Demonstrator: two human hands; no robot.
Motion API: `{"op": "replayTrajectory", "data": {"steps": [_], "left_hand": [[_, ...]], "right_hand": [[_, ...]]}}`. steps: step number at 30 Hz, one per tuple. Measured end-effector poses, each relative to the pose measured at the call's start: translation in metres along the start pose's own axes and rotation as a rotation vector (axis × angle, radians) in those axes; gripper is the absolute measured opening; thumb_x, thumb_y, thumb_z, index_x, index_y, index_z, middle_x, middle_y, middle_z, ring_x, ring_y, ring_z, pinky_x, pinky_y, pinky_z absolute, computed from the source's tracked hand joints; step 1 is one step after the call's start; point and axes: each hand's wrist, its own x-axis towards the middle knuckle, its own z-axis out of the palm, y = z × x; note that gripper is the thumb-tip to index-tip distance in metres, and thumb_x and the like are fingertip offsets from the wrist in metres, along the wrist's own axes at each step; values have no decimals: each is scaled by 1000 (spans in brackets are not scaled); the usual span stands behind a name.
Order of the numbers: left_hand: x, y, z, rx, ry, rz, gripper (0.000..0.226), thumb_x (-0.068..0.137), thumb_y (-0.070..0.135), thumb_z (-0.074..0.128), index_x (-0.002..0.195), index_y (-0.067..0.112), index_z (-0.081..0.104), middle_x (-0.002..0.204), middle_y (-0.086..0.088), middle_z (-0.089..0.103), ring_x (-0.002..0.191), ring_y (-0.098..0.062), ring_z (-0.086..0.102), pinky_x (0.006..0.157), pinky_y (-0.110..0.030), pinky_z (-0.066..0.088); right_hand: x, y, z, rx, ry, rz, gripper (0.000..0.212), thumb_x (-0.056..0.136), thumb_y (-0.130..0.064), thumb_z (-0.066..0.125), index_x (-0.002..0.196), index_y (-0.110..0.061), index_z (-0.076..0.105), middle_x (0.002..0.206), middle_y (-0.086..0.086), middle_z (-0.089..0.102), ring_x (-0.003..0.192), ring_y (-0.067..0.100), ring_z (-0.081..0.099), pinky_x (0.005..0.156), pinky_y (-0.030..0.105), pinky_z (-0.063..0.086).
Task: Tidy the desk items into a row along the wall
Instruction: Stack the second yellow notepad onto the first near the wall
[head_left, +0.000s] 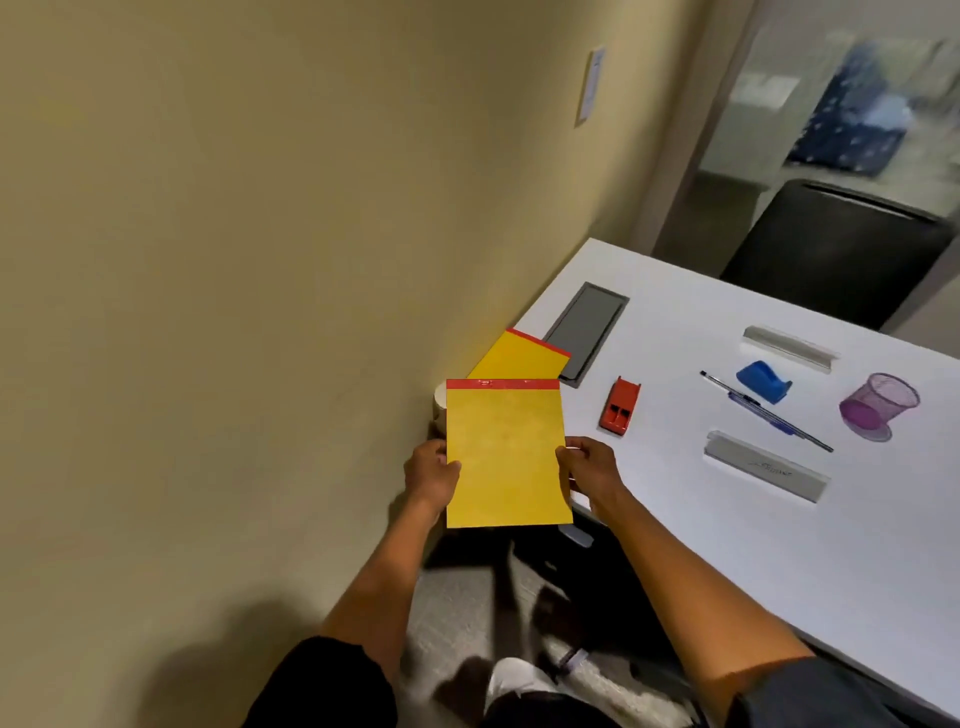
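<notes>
Both hands on the yellow pad (506, 457): left hand (431, 475) grip clamped on its left edge, right hand (589, 470) grip clamped on its right edge. Pad is lifted, near the wall (260, 260), at the worktop (779, 545) corner. Second yellow pad (519, 358) lies flat by the wall behind it. Red stapler (619, 405), blue tape dispenser (763, 381), pens (766, 410) and purple mesh cup (878, 405) sit farther out on the worktop.
</notes>
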Motion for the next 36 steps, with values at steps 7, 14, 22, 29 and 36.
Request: {"op": "replayTrajectory", "data": {"steps": [7,14,22,29,36], "left_hand": [[59,46,37,44,-188,89,28,83,0,62,111,4,65,106,-19,68,95,-27,61,71,-18,35],[139,91,68,161,-255,206,27,88,8,54,110,7,68,120,-7,66,105,-26,64,92,-34,51],[227,131,83,206,-213,134,33,91,17,54,121,5,63,126,-12,62,118,-25,56,97,-23,38],[266,125,95,225,-271,64,32,98,30,46,118,9,59,119,-10,62,115,-26,55,95,-33,42],[288,128,106,147,-294,39,35,101,40,35,114,20,60,107,3,59,96,-10,51,95,-33,38]], "right_hand": [[31,-11,-32,199,156,45,17,90,-5,55,95,-10,70,86,19,64,72,27,54,67,38,46],[110,-15,-46,374,257,115,15,93,-6,56,104,-6,66,92,18,64,75,27,57,68,34,48],[208,-30,-31,314,364,231,23,89,-8,57,75,-22,69,72,7,60,61,22,54,62,35,45],[251,-37,-12,315,418,349,28,91,-5,53,116,-7,63,109,12,63,88,26,59,71,31,47],[276,-39,-1,182,374,452,27,86,3,53,110,0,66,106,15,67,76,24,63,64,34,54]]}}
